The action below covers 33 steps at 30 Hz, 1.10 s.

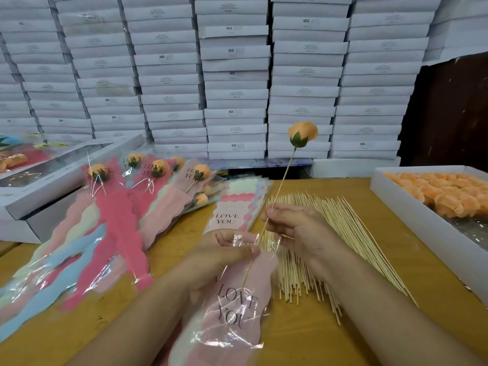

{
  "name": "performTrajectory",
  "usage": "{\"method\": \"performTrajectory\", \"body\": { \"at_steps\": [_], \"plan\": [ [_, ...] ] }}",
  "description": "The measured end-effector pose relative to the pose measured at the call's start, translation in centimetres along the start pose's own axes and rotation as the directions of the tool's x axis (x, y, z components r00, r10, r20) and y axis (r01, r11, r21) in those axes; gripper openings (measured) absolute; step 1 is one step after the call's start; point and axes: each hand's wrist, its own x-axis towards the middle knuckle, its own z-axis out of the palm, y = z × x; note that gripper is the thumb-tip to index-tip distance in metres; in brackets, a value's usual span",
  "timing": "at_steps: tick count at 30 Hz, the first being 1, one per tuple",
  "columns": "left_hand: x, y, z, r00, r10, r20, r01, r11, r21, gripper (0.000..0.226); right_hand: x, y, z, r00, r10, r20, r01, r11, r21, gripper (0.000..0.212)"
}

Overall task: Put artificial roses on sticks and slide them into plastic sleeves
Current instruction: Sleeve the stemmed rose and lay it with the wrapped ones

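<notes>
Right hand [290, 228] pinches thin wooden stick [280, 186] bearing orange rose [303, 133]; left hand [224, 254] grips crinkly plastic sleeve [232, 307].

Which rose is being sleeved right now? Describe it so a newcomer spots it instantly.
Start at the wall of stacked white boxes. In front of it one orange rose stands raised on a stick, pinched by the right hand. Unlike the sleeved roses lying at left, it is bare, and only its stick's lower end is inside the sleeve.
</notes>
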Motion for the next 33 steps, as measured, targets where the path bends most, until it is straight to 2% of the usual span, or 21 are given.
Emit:
{"method": "performTrajectory", "body": {
  "at_steps": [4,9,12,15,19,24,28,31,33],
  "plan": [
    [-0.1,0.5,-0.4,0.999,0.032,0.035,-0.031,0.999,-0.023,0.025,-0.4,0.3,0.8,0.995,0.060,0.083,-0.055,0.996,-0.070,0.014],
    [-0.1,0.6,-0.4,0.999,0.018,0.036,-0.018,1.000,0.002,0.038,-0.7,0.1,0.8,0.994,0.060,0.086,-0.050,0.992,-0.114,0.017],
    [-0.3,0.6,-0.3,1.000,-0.017,0.025,0.017,1.000,-0.008,0.043,-0.7,-0.4,0.5,0.999,-0.043,-0.012,0.041,0.992,-0.123,0.015],
    [-0.4,0.6,-0.3,0.999,-0.034,0.017,0.033,0.999,0.042,0.026,-0.3,-1.0,-0.2,0.979,-0.160,-0.129,0.148,0.984,-0.101,0.023],
    [-0.6,0.5,-0.1,0.996,-0.067,0.064,0.058,0.990,0.130,0.016,0.0,-1.5,-1.3,0.949,-0.285,-0.139,0.268,0.955,-0.127,0.033],
    [-0.6,0.3,-0.3,0.994,-0.076,0.078,0.062,0.984,0.169,0.028,0.3,-1.2,-1.8,0.940,-0.277,-0.199,0.248,0.955,-0.162,0.022],
    [-0.4,0.3,-0.5,0.995,-0.076,0.072,0.069,0.993,0.097,0.026,-0.1,-0.3,-0.8,0.967,-0.244,-0.078,0.218,0.944,-0.249,0.022],
    [-0.4,0.6,-0.6,0.997,-0.060,0.056,0.057,0.997,0.056,0.051,-0.4,0.1,0.2,0.973,-0.230,0.036,0.230,0.924,-0.305,0.023],
    [-0.3,0.7,-0.8,0.995,-0.054,0.078,0.052,0.998,0.022,0.050,-0.5,0.4,0.7,0.971,-0.219,0.096,0.239,0.914,-0.329,0.024]
  ]
}}
